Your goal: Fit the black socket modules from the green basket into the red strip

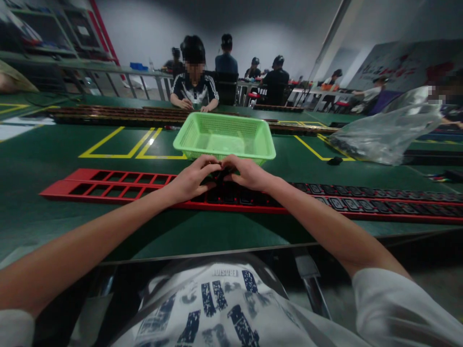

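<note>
The left hand [197,178] and right hand [248,173] meet above the red tray [65,187], fingers curled nearly closed on a dark part [221,176], apparently working it; the next move calls for steady pinching.

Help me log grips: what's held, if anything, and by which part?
Left hand and right hand seem to pinch a small dark piece between fingers; where on it cannot be told.

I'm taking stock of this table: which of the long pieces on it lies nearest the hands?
The red tray, partly filled with dark pieces; the brown strips lie farther across the table.
</note>
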Demonstrator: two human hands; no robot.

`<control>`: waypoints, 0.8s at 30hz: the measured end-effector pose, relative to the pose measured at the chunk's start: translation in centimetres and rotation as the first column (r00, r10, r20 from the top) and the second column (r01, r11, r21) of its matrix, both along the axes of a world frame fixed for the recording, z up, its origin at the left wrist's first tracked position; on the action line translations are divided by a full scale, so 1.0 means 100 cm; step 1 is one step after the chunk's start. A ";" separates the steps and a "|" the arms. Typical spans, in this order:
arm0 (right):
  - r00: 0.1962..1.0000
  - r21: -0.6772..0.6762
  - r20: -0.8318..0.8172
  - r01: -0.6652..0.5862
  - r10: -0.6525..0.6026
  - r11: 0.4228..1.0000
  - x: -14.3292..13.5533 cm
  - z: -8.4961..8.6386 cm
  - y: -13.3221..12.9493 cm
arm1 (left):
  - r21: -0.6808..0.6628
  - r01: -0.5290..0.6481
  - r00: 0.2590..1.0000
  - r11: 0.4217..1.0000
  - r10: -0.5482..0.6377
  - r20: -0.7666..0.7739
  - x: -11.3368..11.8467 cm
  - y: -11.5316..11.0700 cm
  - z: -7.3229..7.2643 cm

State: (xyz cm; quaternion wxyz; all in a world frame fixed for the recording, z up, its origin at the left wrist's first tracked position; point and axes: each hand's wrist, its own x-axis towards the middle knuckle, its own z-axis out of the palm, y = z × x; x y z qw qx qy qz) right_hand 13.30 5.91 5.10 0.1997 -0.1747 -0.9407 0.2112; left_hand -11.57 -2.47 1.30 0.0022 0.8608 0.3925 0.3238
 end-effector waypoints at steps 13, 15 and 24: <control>0.994 0.072 0.104 0.007 -0.015 0.997 -0.001 0.003 -0.001 | -0.068 0.006 1.000 0.998 -0.005 0.023 0.000 0.002 -0.001; 0.994 0.132 0.081 0.062 -0.073 0.989 -0.001 0.004 -0.002 | -0.097 -0.056 0.997 0.994 0.060 0.045 0.000 0.002 0.000; 0.881 0.371 0.091 0.403 -0.464 0.837 -0.002 -0.001 0.012 | -0.075 -0.314 0.893 0.946 0.321 0.314 -0.004 0.010 -0.002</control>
